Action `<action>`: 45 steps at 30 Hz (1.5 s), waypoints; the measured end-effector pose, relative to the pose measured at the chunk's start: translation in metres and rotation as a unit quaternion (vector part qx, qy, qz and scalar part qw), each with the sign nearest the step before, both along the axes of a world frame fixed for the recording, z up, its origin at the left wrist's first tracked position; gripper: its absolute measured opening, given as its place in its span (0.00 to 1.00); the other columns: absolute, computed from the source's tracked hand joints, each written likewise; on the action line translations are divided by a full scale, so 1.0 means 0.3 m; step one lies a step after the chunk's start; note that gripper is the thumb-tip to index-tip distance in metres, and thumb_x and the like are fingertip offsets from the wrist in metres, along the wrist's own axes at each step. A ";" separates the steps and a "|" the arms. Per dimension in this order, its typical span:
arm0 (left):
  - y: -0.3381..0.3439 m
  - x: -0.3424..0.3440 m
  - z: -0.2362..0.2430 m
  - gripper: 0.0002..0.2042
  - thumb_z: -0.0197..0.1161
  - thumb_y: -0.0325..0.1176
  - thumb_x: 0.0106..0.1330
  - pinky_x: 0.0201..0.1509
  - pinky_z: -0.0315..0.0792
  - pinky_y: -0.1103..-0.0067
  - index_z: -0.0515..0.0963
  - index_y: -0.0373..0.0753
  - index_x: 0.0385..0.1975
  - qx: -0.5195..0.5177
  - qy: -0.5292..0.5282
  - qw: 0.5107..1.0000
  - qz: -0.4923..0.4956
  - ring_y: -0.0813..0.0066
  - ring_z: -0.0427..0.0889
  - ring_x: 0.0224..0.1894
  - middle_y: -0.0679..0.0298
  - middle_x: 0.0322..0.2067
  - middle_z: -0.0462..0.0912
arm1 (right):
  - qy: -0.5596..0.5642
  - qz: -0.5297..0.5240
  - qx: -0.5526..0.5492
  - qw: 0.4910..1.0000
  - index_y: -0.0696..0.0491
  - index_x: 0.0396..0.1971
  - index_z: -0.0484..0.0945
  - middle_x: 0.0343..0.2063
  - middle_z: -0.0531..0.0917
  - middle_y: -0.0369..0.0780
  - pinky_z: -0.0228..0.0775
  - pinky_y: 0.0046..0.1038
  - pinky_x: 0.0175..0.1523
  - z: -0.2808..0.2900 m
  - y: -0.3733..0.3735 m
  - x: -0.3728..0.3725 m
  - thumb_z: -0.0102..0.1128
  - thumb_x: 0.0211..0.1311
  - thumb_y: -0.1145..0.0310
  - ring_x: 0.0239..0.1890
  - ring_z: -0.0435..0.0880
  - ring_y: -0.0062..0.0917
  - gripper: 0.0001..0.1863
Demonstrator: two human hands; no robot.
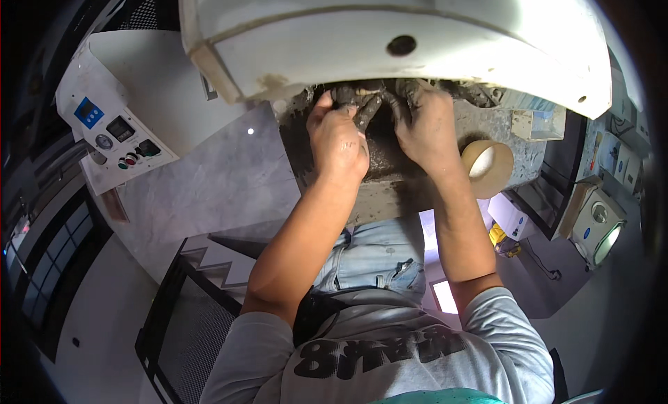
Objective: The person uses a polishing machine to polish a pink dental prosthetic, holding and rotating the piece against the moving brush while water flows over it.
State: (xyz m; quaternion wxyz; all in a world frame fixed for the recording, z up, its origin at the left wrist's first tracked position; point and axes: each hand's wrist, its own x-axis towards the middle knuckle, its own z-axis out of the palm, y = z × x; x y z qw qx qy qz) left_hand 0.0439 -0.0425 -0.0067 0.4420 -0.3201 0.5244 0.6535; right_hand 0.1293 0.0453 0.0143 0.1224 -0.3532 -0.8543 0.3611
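Note:
My left hand (337,141) and my right hand (427,129) work close together under the front lip of a white machine housing (334,49). Dark wet sludge coats the fingers of both. The left fingers are bent and closed around a small, partly pale piece (369,92), too smeared to name. My right fingers are curled just beside it; what they grip is hidden by sludge and by the housing. Below the hands lies a dark, sludge-covered tray (384,164).
Right of my right wrist stands a round tan container (498,183) with white material inside. Behind it is a small clear box (539,124). A white machine with a control panel (115,134) stands at the left on a grey marbled worktop (229,169). The housing overhangs both hands.

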 end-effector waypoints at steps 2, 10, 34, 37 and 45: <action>0.013 -0.023 -0.048 0.16 0.48 0.16 0.59 0.33 0.67 0.86 0.79 0.41 0.40 0.025 -0.012 0.999 0.037 0.79 0.75 0.32 0.70 0.34 0.78 | -0.005 0.005 0.020 1.000 0.61 0.36 0.83 0.33 0.83 0.54 0.76 0.38 0.42 -0.039 0.016 -0.024 0.60 0.50 0.83 0.36 0.83 0.50 0.11; 0.010 0.006 -0.116 0.17 0.48 0.14 0.59 0.16 0.61 0.85 0.79 0.39 0.42 -0.058 0.048 0.997 0.032 0.83 0.71 0.22 0.67 0.31 0.79 | -0.036 -0.023 0.021 0.999 0.61 0.36 0.84 0.33 0.84 0.51 0.77 0.35 0.41 -0.038 -0.002 0.001 0.63 0.53 0.81 0.35 0.85 0.46 0.09; 0.003 0.030 -0.079 0.15 0.44 0.13 0.58 0.53 0.77 0.75 0.77 0.32 0.38 0.121 0.069 0.990 0.027 0.70 0.82 0.40 0.59 0.36 0.83 | 0.014 -0.051 -0.021 0.998 0.59 0.34 0.83 0.30 0.83 0.51 0.76 0.37 0.38 -0.022 -0.003 0.016 0.63 0.48 0.84 0.32 0.83 0.48 0.11; 0.020 0.024 -0.050 0.18 0.42 0.12 0.58 0.54 0.76 0.74 0.77 0.31 0.43 -0.031 0.000 0.998 0.052 0.69 0.82 0.44 0.56 0.40 0.83 | -0.015 -0.013 0.040 0.999 0.62 0.32 0.82 0.30 0.82 0.53 0.75 0.38 0.37 -0.022 -0.006 0.015 0.62 0.48 0.84 0.32 0.83 0.49 0.09; 0.013 0.010 -0.081 0.23 0.46 0.12 0.59 0.43 0.75 0.78 0.73 0.38 0.54 0.014 0.045 0.998 0.047 0.75 0.81 0.41 0.60 0.44 0.80 | 0.022 -0.016 0.065 0.998 0.63 0.27 0.81 0.29 0.81 0.53 0.74 0.40 0.35 -0.039 0.003 0.010 0.63 0.46 0.83 0.30 0.81 0.50 0.06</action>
